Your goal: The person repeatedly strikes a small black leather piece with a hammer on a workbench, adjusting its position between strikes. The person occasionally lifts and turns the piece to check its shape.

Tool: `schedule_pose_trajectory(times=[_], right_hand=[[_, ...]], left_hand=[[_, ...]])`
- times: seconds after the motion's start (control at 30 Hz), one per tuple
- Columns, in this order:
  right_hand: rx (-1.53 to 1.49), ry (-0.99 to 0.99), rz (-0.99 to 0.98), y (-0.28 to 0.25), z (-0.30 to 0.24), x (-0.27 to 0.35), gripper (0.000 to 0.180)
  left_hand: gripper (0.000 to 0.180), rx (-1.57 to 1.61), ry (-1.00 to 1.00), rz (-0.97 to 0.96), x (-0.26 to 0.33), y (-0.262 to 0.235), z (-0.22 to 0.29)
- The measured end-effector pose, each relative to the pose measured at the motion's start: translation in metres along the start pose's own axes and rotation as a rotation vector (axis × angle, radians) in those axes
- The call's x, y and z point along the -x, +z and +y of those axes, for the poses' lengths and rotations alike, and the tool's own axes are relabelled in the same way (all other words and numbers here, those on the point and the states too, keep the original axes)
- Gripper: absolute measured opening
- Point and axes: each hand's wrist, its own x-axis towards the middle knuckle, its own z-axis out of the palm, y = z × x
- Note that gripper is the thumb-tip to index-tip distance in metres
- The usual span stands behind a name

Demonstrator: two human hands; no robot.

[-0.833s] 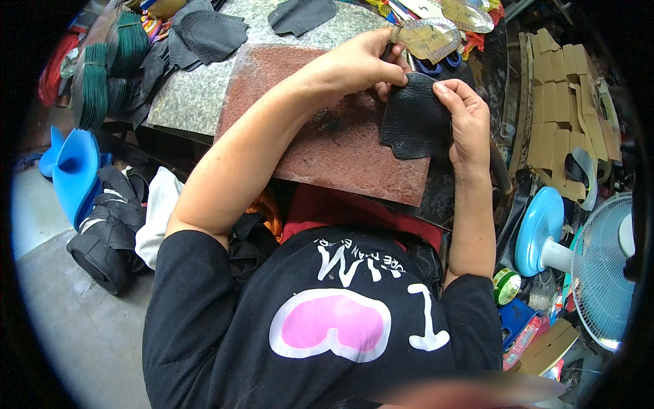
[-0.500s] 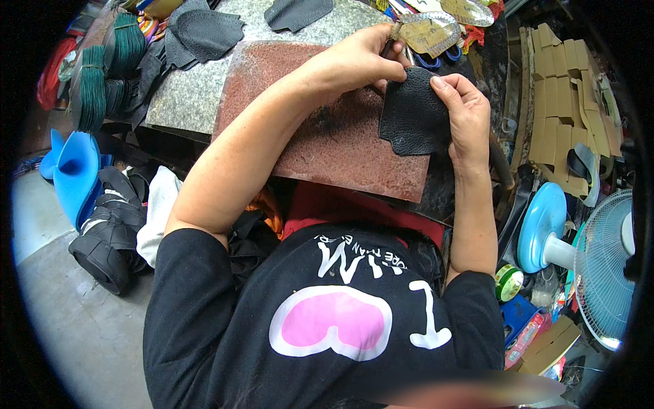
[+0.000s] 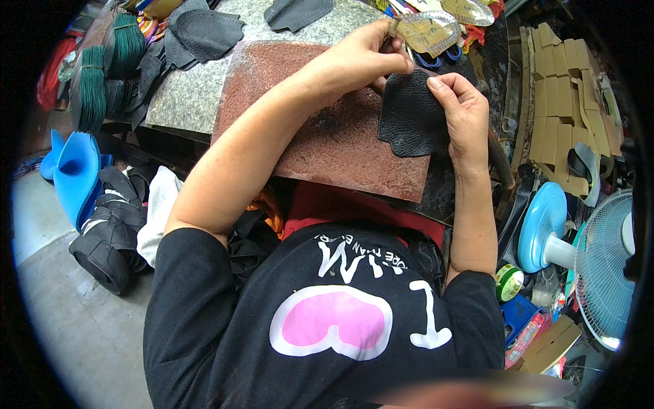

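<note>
Black leather piece [image 3: 412,119] above and right of frame centre, suspended by its upper part over the right edge of a reddish-brown board [image 3: 354,167]. Left hand [image 3: 375,58] closed at the top edge of the piece, with a slim tool [image 3: 394,28] of unclear kind also among the fingers; right hand [image 3: 463,112] pinched on the upper right edge, thumb uppermost. Stage, as judged from the grain side alone: outline apparently already cut, stepped at the lower left corner; no seam or attached part visible, hence joining seemingly not begun; condition of the edge beneath the fingers not discernible. Counted: one piece in the hands; one loose leather piece [image 3: 296,13] at the top of the frame; at least two in the overlapping leather stack [image 3: 208,34] at upper left, exact number hidden; one board, laid partly over the speckled bench [image 3: 180,102]; at least two tied green bundles [image 3: 92,88] at far upper left; two sole-shaped plates [image 3: 429,34] and one pair of blue loop handles [image 3: 429,63] at upper right; one fan [image 3: 605,266] at right.
</note>
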Motion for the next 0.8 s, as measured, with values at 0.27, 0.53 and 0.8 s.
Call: schedule_pose_trajectory(times=[0.27, 0.53, 0.8], right_hand=[[-0.044, -0.013, -0.028, 0.001, -0.002, 0.001, 0.013], [0.009, 0.015, -0.064, -0.001, -0.004, 0.001, 0.012], [0.004, -0.021, -0.063, -0.004, -0.007, 0.002, 0.012]], left_hand=[[0.022, 0.073, -0.056, -0.012, -0.003, -0.002, -0.001], [0.023, 0.063, -0.019, -0.007, -0.001, 0.0, 0.002], [0.023, 0.18, -0.065, -0.044, -0.001, -0.01, 0.004]])
